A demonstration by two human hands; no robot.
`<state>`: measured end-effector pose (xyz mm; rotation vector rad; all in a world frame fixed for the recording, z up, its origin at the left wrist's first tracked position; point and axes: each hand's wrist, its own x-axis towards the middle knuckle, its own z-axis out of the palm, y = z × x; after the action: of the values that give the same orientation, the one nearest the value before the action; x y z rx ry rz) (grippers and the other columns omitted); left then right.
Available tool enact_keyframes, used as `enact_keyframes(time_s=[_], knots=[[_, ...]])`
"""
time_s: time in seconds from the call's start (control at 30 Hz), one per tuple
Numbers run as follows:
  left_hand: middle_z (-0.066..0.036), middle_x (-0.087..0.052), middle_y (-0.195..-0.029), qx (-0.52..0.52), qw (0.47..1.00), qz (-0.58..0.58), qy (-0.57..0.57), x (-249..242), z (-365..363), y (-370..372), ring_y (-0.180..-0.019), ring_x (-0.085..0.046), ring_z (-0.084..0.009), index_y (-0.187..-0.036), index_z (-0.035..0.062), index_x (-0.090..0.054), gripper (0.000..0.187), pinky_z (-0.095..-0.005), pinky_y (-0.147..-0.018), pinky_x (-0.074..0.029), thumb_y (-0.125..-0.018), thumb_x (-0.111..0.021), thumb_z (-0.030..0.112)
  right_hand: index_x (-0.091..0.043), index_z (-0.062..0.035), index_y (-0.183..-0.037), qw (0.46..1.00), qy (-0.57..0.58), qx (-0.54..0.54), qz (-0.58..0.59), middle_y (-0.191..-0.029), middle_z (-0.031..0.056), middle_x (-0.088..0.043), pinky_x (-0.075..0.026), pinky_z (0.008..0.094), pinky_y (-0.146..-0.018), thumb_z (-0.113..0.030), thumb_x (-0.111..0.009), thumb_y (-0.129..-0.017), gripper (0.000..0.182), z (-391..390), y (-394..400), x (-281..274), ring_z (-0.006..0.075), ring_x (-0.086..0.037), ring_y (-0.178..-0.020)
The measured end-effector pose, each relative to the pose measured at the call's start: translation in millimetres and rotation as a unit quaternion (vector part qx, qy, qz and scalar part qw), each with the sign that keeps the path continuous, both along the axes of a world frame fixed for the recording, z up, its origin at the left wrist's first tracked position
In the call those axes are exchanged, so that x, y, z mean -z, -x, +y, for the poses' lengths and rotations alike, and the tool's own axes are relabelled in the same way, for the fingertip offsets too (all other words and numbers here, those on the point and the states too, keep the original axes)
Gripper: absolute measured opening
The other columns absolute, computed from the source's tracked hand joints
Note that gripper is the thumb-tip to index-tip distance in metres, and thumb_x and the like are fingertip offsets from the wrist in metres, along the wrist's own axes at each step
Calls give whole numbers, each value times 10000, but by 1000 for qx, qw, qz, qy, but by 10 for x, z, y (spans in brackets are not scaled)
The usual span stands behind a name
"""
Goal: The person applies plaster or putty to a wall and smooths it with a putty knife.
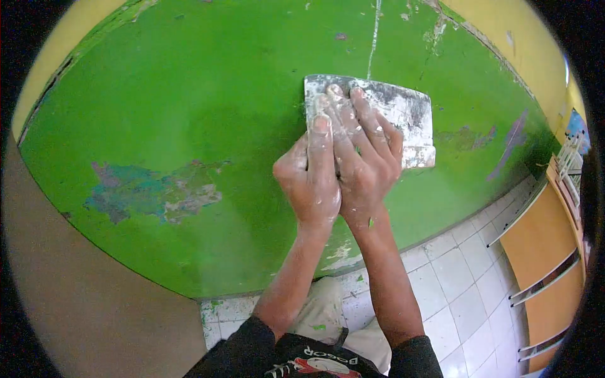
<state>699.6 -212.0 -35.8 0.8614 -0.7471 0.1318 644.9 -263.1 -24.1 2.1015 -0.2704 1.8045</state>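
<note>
A wide, flat scraper (409,116) with a white-smeared metal blade lies against the green painted wall (189,101). My right hand (368,151) is closed on it, fingers laid over the blade's face. On the blade's left edge my left hand (309,167) is also closed, thumb pointing up along it. Both hands are dusted with white, with small green flakes on the right one. The wrists are close together. Above the blade's top edge runs a thin pale line (375,41) in the paint. What lies under my fingers is hidden.
Left on the wall is a patch of peeled paint (154,192); purple marks (510,145) show at right. White floor tiles (447,277) with green flakes lie below. Wooden-topped furniture (542,246) stands at right. A brown surface (88,290) fills the lower left.
</note>
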Motion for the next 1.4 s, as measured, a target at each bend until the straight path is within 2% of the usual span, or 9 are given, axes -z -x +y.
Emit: enact_keyframes(time_s=[0.33,0.4,0.47,0.53,0.73,0.87,1.1,1.33,1.4], knots=[[43,-508,-613,33,949,148,-278,3108,398,418,-598,-440,-84,-623,61,-519,451,-343,-504,-357,-963,-649,328,-718,-76,-990,934,-327,10,142,-1168,122,-703,-418,470,-1005,-107,-662,-772,227,376,530,3161,307,-596,-1230],[-26,-625,-676,202,828,69,-519,3354,441,481,-615,-537,-129,-756,16,-650,428,-372,-582,-455,-949,-638,398,-716,-64,-1033,899,-396,24,188,-1117,133,-713,-455,461,-958,-92,-673,-751,287,375,865,3675,342,-633,-1163],[-76,-679,-782,236,827,-2,-509,3331,511,546,-704,-608,-170,-874,8,-683,421,-372,-673,-492,-944,-633,420,-702,-33,-1020,804,-588,14,89,-1131,185,-692,-473,481,-938,-71,-696,-693,330,369,1149,3975,373,-605,-1152],[-126,-734,-888,267,824,-75,-495,3210,486,564,-792,-679,-210,-991,0,-716,455,-372,-763,-530,-938,-627,443,-686,-8,-1057,872,-487,43,40,-1112,217,-674,-490,498,-908,-63,-679,-681,380,223,1441,3957,435,-595,-1089],[-183,-663,-1253,-91,934,-156,-307,2517,476,300,-1231,-595,-330,-1189,32,-690,345,-421,-1066,-435,-896,-692,215,-651,14,-1159,809,-582,6,-78,-1137,244,-670,-490,457,-903,-178,-762,-758,459,-130,2044,3804,402,-630,-1052],[-187,-292,-1592,-316,851,-309,-282,1888,570,25,-1485,-200,-439,-1386,155,-567,528,-647,-1168,-177,-909,-677,353,-661,18,-1136,778,-619,-65,-85,-920,203,-720,-526,442,-782,-292,-714,-881,405,17,1980,3533,367,-688,-832],[-277,-93,-1620,-465,702,-403,-359,1904,64,-399,-1485,-99,-501,-1564,292,-283,839,-838,-1035,-14,-869,-593,648,-690,13,-1122,795,-586,-25,-155,-983,176,-724,-493,411,-850,-309,-722,-902,391,260,1780,3337,312,-664,-851],[-142,-203,-1640,-371,527,-649,-404,2207,328,-535,-1512,-142,-403,-1544,335,-329,788,-743,-1126,-22,-865,-613,618,-692,24,-1120,753,-647,-13,-116,-1033,175,-708,-482,418,-892,-244,-762,-850,387,91,2003,3773,290,-638,-900],[-140,-192,-1644,-416,599,-549,-407,1954,606,-716,-1512,-147,-397,-1547,329,-326,805,-718,-1143,-32,-857,-623,620,-698,24,-1068,794,-596,3,-120,-882,142,-713,-501,428,-845,-177,-737,-833,312,-38,2062,4020,314,-651,-826]])
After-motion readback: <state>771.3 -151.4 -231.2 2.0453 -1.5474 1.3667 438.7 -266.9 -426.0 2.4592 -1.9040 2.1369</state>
